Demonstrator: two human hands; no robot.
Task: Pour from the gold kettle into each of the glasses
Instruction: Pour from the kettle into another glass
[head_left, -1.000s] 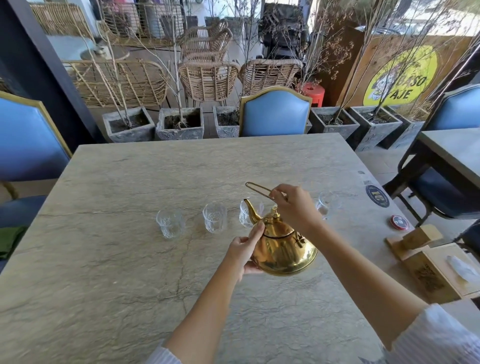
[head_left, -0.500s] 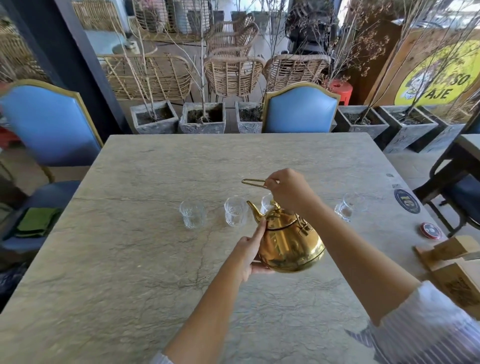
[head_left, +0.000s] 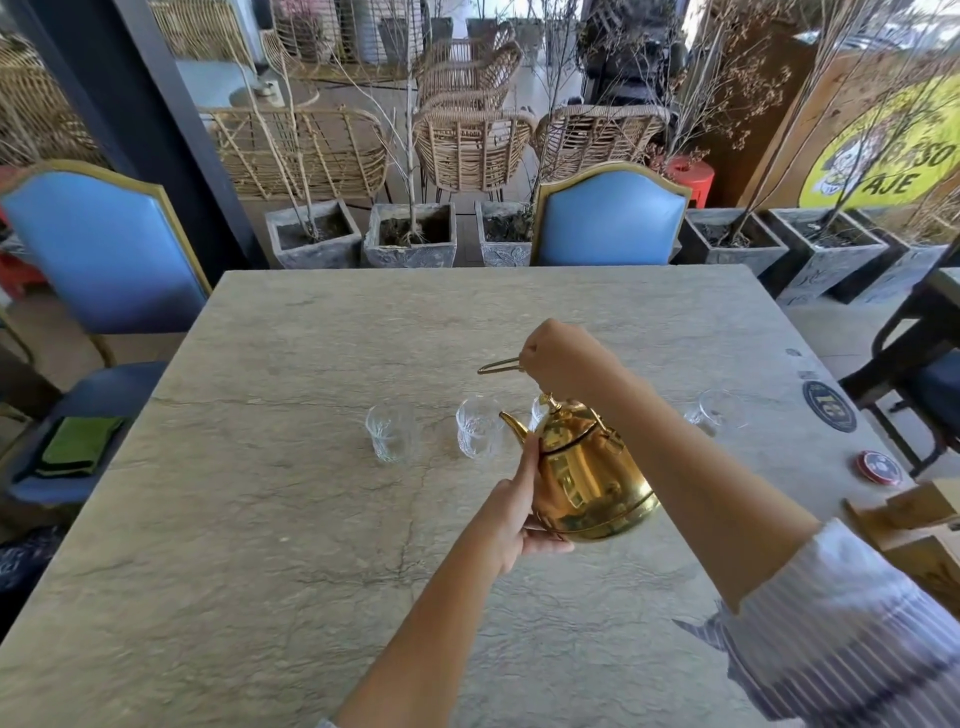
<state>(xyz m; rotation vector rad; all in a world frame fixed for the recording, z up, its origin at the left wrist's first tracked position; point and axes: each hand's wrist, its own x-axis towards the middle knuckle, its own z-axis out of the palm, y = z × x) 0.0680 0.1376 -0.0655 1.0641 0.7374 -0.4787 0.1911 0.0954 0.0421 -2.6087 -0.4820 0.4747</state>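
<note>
Kettle raised and swung slightly left since half-second ago, spout closing on second glass. Gold kettle (head_left: 587, 473) held above worktop (head_left: 260, 545), tilted, spout toward 10 o'clock. Right hand (head_left: 563, 358) clamped on wire handle (head_left: 498, 366); left hand (head_left: 511, 512) cupped against kettle's lower side, fingers closed on it. Four glasses in row: first (head_left: 390, 432) at 9 o'clock of spout, second (head_left: 478, 427) just beside spout tip, third (head_left: 537, 413) partly hidden behind kettle, fourth (head_left: 714, 413) well right. No stream visible. Judged step: lining up pour; next calls for spout over rim, steeper tilt.
</note>
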